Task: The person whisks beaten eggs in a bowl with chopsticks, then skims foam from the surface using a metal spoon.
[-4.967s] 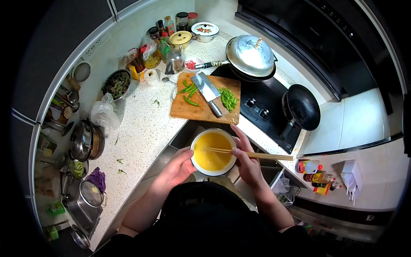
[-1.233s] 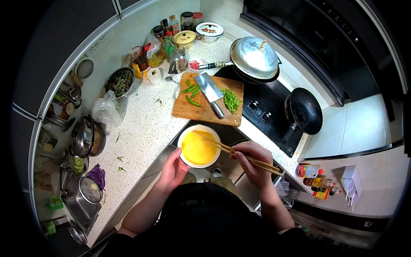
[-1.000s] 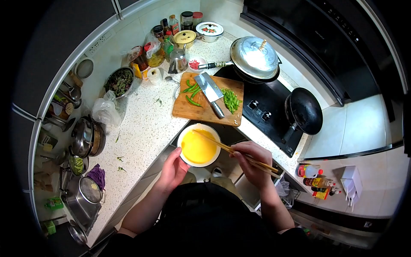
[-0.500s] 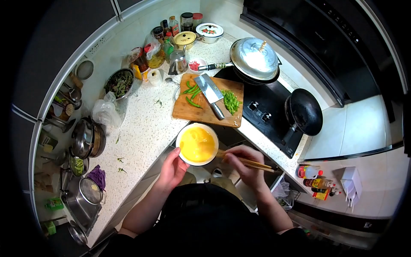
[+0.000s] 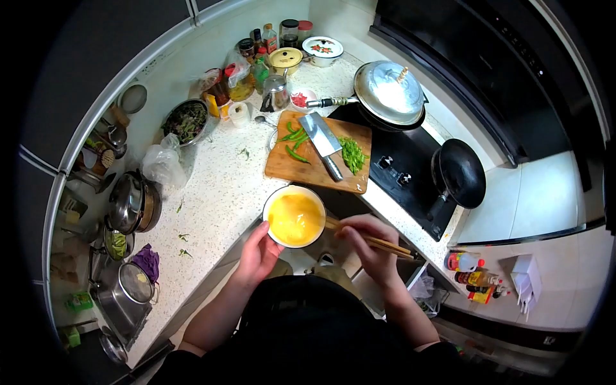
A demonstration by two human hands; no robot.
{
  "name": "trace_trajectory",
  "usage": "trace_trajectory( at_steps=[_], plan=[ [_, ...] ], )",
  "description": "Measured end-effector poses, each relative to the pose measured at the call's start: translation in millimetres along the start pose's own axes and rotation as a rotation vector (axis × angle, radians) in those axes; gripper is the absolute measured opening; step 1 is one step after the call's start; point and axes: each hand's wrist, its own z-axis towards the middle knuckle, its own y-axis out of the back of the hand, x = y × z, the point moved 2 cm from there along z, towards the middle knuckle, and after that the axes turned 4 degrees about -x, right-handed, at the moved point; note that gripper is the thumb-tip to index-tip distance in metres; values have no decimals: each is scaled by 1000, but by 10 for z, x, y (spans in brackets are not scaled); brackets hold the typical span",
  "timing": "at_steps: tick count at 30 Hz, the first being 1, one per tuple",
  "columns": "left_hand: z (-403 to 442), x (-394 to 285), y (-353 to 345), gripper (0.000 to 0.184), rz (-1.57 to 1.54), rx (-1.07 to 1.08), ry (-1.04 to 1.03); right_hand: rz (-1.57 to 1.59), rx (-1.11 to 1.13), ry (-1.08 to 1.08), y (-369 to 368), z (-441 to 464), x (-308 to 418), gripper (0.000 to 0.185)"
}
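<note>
Firm on the bowl, easy with the chopsticks
Nearer the body than the cutting board [image 5: 282, 163], the bowl [image 5: 294, 190] of yellow liquid [image 5: 295, 218] sits in the left hand's [image 5: 260, 253] grasp, thumb at the rim; the right hand [image 5: 371, 247], also this side of the board, grips chopsticks [image 5: 389, 246], tips unclear. Low, even strokes should limit splashing.

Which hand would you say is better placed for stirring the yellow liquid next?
Probably the right hand: it holds the chopsticks near the bowl, while the left hand supports the bowl.
</note>
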Motion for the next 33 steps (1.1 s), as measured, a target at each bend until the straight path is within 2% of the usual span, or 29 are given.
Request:
trace_trajectory(
  at_steps=[1, 3, 6, 8, 9, 11, 13, 15, 17, 19, 22, 23, 25, 26, 28, 29, 31, 32, 33],
  plan=[
    [-10, -14, 35, 43, 0, -2, -5, -47, -113, 49, -9, 19, -2, 10],
    [-42, -67, 70, 43, -15, -18, -6, -75, 98, 13, -69, 24, -16, 11],
    [-34, -150, 162, 42, -31, -12, -10, 61, 19, -6, -207, 29, 17, 11],
    [-76, -214, 247, 41, -39, -10, -21, -74, 91, 5, -302, 51, 23, 11],
    [-91, -259, 261, 41, -52, -15, -26, -39, 169, -12, -371, 55, 67, 10],
    [-92, -346, 326, 40, -70, -16, -36, 8, 4, 24, -472, 81, 84, 9],
    [-123, -425, 445, 39, -52, -7, -43, -15, -27, 39, -590, 149, 104, 10],
    [-176, -539, 515, 38, -62, -17, -57, -79, 224, 9, -735, 188, 146, 10],
    [-193, -645, 615, 36, -75, -26, -78, 7, 16, 31, -869, 242, 121, 11],
    [-224, -743, 774, 35, -39, -2, -88, -135, 181, 13, -997, 283, 57, 11],
    [-312, -894, 886, 34, -59, -40, -127, -53, 134, 61, -1213, 360, 186, 10],
    [-360, -936, 890, 34, -65, -48, -142, -117, 104, 123, -1282, 408, 214, 10],
    [-461, -1007, 898, 34, -77, -102, -175, -152, 349, 31, -1404, 452, 288, 9],
    [-497, -1030, 933, 34, -80, -110, -192, -146, 366, 39, -1453, 464, 267, 9],
    [-573, -1052, 1001, 37, -89, -143, -226, -44, 189, 129, -1508, 516, 257, 9],
    [-614, -1053, 1016, 37, -99, -158, -247, -141, 220, 233, -1511, 570, 305, 10],
    [-717, -1032, 1008, 41, -99, -194, -306, -115, 510, 156, -1565, 625, 414, 11],
    [-759, -1001, 994, 41, -110, -211, -325, -107, 537, 160, -1585, 640, 406, 11],
    [-803, -972, 974, 42, -138, -233, -350, -135, 441, 271, -1602, 665, 421, 11]
  ],
)
